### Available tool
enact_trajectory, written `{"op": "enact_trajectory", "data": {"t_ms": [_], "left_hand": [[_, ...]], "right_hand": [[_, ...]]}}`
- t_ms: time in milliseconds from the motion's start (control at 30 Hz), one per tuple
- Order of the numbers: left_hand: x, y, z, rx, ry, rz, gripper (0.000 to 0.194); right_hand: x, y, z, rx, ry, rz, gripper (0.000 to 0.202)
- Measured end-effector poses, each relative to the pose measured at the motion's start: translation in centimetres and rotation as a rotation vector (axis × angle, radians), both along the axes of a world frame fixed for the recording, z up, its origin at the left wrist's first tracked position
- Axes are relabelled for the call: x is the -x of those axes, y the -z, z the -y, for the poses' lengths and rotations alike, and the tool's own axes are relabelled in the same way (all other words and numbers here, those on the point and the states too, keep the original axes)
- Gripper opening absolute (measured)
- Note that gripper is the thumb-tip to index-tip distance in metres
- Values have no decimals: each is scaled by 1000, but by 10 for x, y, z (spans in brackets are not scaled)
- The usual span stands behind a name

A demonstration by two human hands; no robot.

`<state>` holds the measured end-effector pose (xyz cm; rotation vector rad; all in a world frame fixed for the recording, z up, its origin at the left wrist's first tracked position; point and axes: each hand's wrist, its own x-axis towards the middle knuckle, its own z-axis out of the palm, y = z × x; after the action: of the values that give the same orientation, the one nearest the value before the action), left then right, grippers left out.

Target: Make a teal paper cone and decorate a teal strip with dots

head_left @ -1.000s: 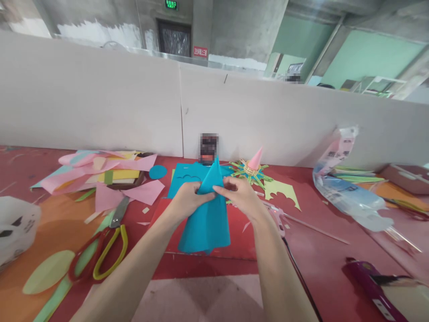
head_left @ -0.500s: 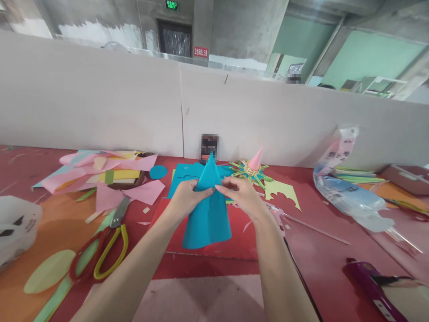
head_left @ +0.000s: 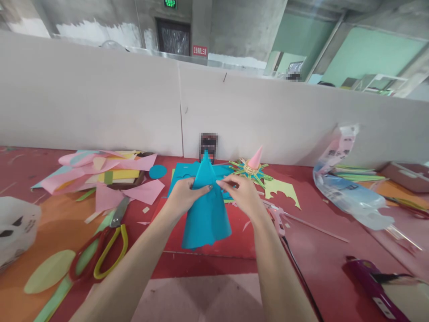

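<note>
A blue paper cone (head_left: 206,219) is held upright over the red board (head_left: 234,243), its tip pointing away from me. My left hand (head_left: 183,195) grips its left side, thumb pressed on the front and fingers behind, partly hidden. On the right edge, thumb and forefinger of my right hand (head_left: 241,192) pinch the paper. Behind the cone lie blue paper sheets (head_left: 182,172). A small pink cone (head_left: 255,158) stands in a woven ring with green and yellow strips radiating out, just beyond my right hand. A pink glue gun (head_left: 279,221) rests beside my right wrist.
Large scissors (head_left: 117,223) with red and yellow handles lie at left, near pink paper scraps (head_left: 115,194) and a pale green oval (head_left: 50,271). At right are a plastic bag (head_left: 355,201), a purple tool (head_left: 372,286) and a brown box (head_left: 407,176). A white partition (head_left: 100,103) runs behind.
The cone's tip has shifted slightly left, and its lower edge now looks less even. Both hands keep hold of it, with the right fingers at its right edge.
</note>
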<state>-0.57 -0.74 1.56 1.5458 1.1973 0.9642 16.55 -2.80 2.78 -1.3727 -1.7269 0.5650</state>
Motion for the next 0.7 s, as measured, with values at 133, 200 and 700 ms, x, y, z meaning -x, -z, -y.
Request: {"op": "enact_trajectory", "data": {"t_ms": [133, 200, 700], "left_hand": [[1, -1, -1, 20, -35, -22, 29], [2, 1, -3, 3, -80, -66, 31], [6, 6, -8, 41, -21, -94, 32]], "right_hand": [[6, 4, -2, -196, -2, 157, 16], [8, 7, -2, -274, 18, 265, 17], [3, 5, 3, -237, -54, 491, 20]]}}
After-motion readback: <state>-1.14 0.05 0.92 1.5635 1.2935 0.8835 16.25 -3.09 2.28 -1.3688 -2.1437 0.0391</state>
